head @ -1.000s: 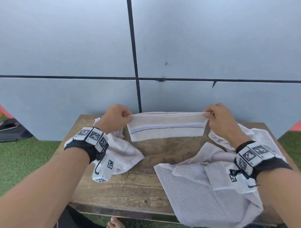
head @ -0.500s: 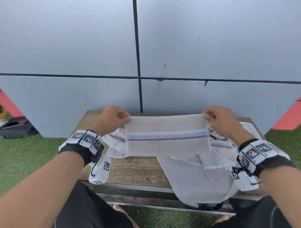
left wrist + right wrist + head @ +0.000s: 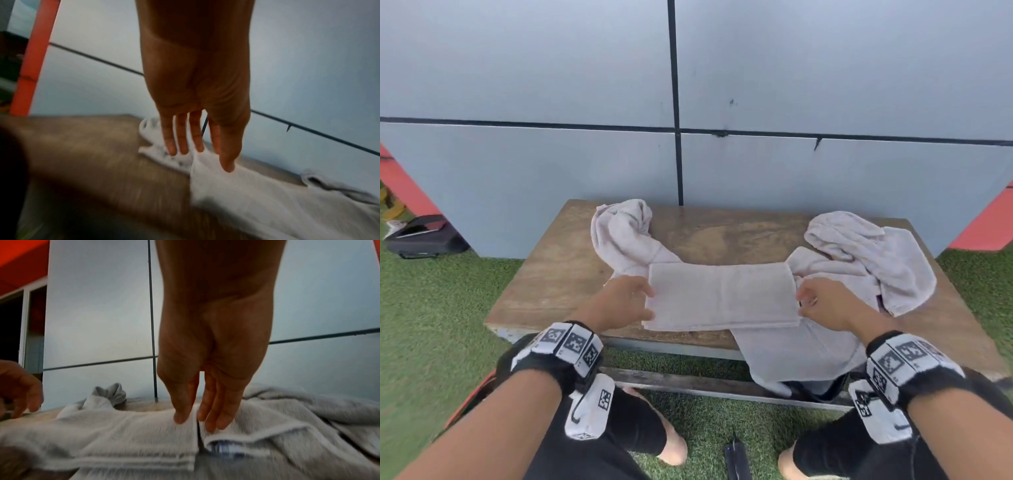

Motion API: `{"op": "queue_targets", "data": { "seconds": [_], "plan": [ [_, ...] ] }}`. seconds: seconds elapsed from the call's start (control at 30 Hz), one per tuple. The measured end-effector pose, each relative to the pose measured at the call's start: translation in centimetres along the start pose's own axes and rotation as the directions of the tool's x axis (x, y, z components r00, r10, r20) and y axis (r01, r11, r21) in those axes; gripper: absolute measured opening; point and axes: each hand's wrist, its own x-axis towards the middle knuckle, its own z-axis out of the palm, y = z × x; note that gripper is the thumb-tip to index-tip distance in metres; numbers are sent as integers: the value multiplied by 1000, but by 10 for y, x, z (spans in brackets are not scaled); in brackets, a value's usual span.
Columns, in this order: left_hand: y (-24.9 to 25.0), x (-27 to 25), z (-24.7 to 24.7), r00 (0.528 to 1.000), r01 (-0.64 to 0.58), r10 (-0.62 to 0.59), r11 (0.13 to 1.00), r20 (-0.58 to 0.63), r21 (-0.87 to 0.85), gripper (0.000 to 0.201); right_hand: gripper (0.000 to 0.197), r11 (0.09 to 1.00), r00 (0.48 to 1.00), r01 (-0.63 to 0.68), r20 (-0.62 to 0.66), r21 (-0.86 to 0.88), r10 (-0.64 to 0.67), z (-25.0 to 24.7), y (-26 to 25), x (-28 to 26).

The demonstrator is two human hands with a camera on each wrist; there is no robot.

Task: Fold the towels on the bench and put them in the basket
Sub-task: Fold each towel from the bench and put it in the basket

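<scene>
A folded pale towel (image 3: 722, 296) lies flat near the front of the wooden bench (image 3: 551, 274), partly on top of another towel. My left hand (image 3: 633, 301) is at its left end with straight fingers (image 3: 180, 142) touching the cloth (image 3: 257, 194). My right hand (image 3: 815, 301) is at the right end, thumb on the folded towel (image 3: 123, 434) and straight fingers (image 3: 216, 415) just past its edge. A crumpled towel (image 3: 623, 233) lies at the back left. A larger heap of towel (image 3: 866, 253) lies at the right. No basket is in view.
One spread towel (image 3: 798, 353) hangs over the bench's front edge on the right. A grey panelled wall (image 3: 756, 68) stands right behind the bench. Green turf surrounds it, with a black bag (image 3: 421, 236) at far left and a dark object (image 3: 736, 455) between my feet.
The towel that both hands held up stretched now lies folded flat on the bench. Both hands have let go of its corners and straightened their fingers at its ends.
</scene>
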Motion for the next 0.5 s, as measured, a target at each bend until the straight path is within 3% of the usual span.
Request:
{"op": "queue_targets", "data": {
  "seconds": [0.07,0.2,0.33,0.5],
  "plan": [
    [-9,-1,21,994,96,-96,995,-49,-8,25,6,998,996,-59,-65,37,61,13,-2,-2],
    [-8,-1,41,967,211,-204,977,-156,29,25,41,982,978,-146,-133,115,161,32,-5,-2],
    [0,-2,48,956,248,-238,968,-170,41,43,40,969,961,-191,-170,156,217,42,-6,-4],
    [3,-1,49,940,278,-274,961,-205,-9,39,39,969,954,-223,-180,108,239,47,-7,-4]
  ]
}}
